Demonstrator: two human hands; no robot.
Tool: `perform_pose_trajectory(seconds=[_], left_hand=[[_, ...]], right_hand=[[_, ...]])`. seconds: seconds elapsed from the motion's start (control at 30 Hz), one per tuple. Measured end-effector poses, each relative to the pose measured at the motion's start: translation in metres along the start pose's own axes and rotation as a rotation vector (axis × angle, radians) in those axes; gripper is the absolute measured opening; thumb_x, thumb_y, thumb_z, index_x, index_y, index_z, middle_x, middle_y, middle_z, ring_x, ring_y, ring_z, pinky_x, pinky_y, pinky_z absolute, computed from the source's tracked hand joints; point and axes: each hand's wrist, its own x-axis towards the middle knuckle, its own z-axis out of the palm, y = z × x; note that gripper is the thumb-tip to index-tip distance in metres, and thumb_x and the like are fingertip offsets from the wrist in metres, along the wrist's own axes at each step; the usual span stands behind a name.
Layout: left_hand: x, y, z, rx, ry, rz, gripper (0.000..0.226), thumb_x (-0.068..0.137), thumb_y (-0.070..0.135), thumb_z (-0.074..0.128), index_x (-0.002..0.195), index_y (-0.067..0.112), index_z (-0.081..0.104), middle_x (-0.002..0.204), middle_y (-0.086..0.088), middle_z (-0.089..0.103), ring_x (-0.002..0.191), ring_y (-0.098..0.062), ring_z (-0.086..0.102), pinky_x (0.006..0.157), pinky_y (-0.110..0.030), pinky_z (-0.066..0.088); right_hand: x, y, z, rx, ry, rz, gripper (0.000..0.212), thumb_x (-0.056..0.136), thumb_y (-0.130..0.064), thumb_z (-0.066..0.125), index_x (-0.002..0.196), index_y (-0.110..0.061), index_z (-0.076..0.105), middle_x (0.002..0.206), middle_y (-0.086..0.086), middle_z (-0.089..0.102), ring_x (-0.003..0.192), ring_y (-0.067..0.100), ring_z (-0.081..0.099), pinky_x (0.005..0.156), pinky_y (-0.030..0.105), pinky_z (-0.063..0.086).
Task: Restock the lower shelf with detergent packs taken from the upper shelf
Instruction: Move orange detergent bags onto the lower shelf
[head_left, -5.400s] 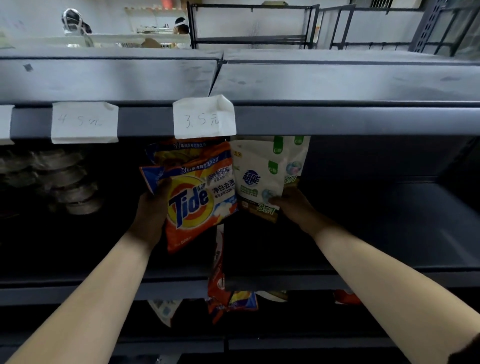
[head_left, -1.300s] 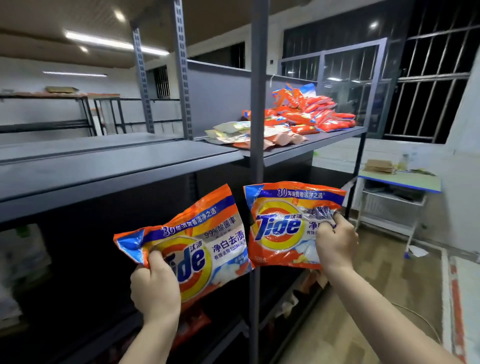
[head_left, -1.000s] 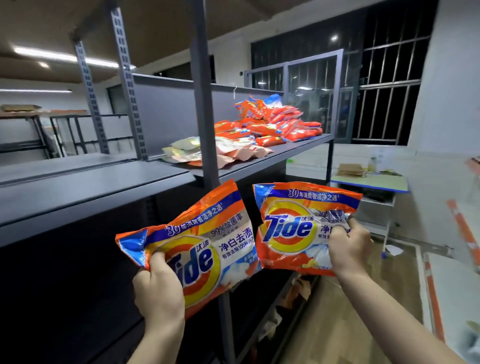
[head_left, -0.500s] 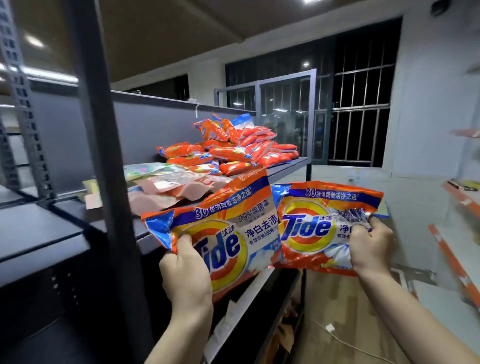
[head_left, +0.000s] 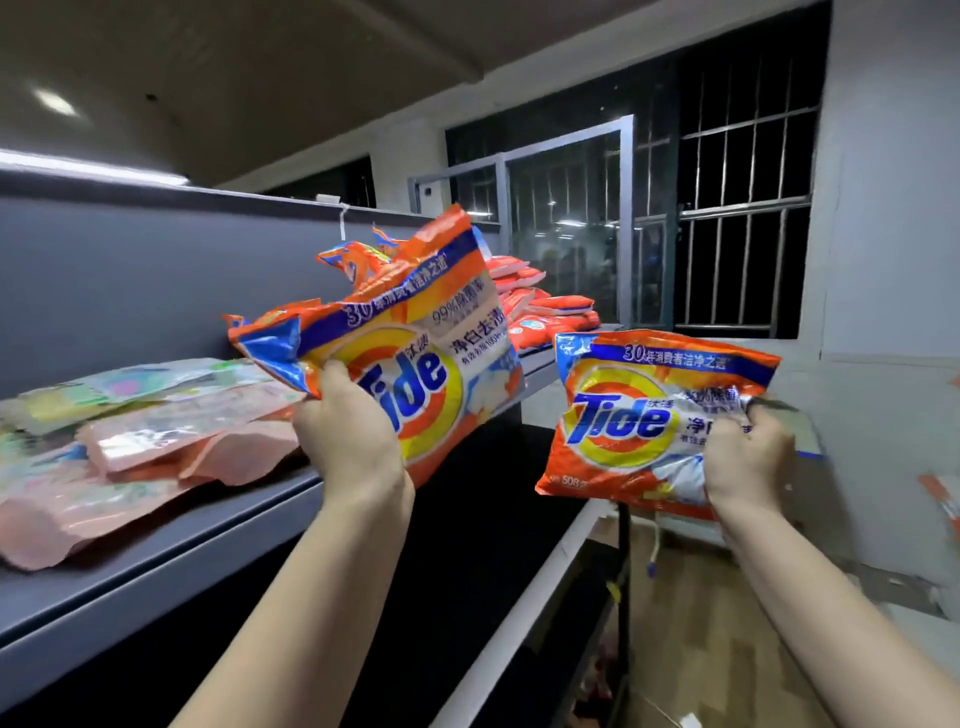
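Observation:
My left hand (head_left: 349, 437) grips an orange Tide detergent pack (head_left: 415, 338) by its lower left edge and holds it tilted above the front edge of the grey upper shelf (head_left: 171, 540). My right hand (head_left: 748, 457) grips a second orange Tide pack (head_left: 639, 415) at its right side, held upright in the air to the right of the shelf. A pile of more orange packs (head_left: 545, 312) lies at the far end of the same shelf.
Pink and pale green pouches (head_left: 156, 436) lie flat on the near part of the shelf. A dark lower shelf with a white front strip (head_left: 519, 608) runs below. Barred windows (head_left: 737, 218) and a metal-framed door are behind; wooden floor at lower right.
I have moved along the shelving towards the stocked section, so the pouches and orange pile are now close. Both hands still hold their packs; the left pack has risen over the shelf edge.

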Motion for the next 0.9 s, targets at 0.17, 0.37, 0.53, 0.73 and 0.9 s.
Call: perform_pose_trajectory(seconds=[0.17,0.37,0.53,0.73,0.9], left_hand=[[0.052,-0.047,0.059,0.040,0.140,0.046,0.015,0.088,0.027,0.048,0.079,0.020,0.058,0.079,0.000,0.073,0.065,-0.017,0.072,0.055,-0.032,0.058],[0.133,-0.105,0.124,0.368,0.342,0.161,0.029,0.088,0.018,0.040,0.103,0.004,0.061,0.114,-0.015,0.064,0.095,-0.032,0.065,0.080,-0.040,0.053],[0.183,-0.133,0.134,0.876,0.472,0.185,0.057,0.090,0.027,0.050,0.137,-0.004,0.036,0.143,-0.021,0.042,0.131,-0.037,0.040,0.109,-0.043,0.031],[0.202,-0.151,0.127,1.442,0.535,0.389,0.089,0.090,0.040,0.055,0.151,0.005,0.001,0.160,-0.012,-0.008,0.146,-0.032,0.004,0.114,-0.054,0.011],[0.206,-0.151,0.123,1.419,0.588,0.415,0.062,0.098,0.040,0.039,0.149,0.010,0.023,0.160,-0.009,0.008,0.145,-0.029,0.013,0.113,-0.053,0.009]], right_hand=[[0.074,0.028,0.068,0.137,-0.085,0.027,0.018,0.074,-0.013,0.045,0.062,-0.021,0.054,0.060,-0.014,0.052,0.057,0.010,0.046,0.055,0.025,0.036],[0.166,0.050,0.143,0.264,-0.232,0.128,0.015,0.067,-0.017,0.042,0.062,-0.019,0.056,0.060,-0.011,0.050,0.059,0.016,0.048,0.061,0.029,0.040],[0.207,0.046,0.211,0.417,-0.373,0.168,0.019,0.065,-0.016,0.043,0.064,-0.019,0.061,0.068,-0.005,0.063,0.066,0.017,0.063,0.064,0.028,0.052],[0.202,0.011,0.299,0.536,-0.576,0.077,0.013,0.060,-0.020,0.041,0.054,-0.015,0.052,0.054,-0.006,0.050,0.063,0.021,0.046,0.061,0.036,0.042],[0.173,-0.039,0.359,0.601,-0.714,0.049,0.014,0.072,-0.005,0.048,0.067,-0.014,0.057,0.063,-0.004,0.052,0.070,0.020,0.044,0.064,0.027,0.028]])
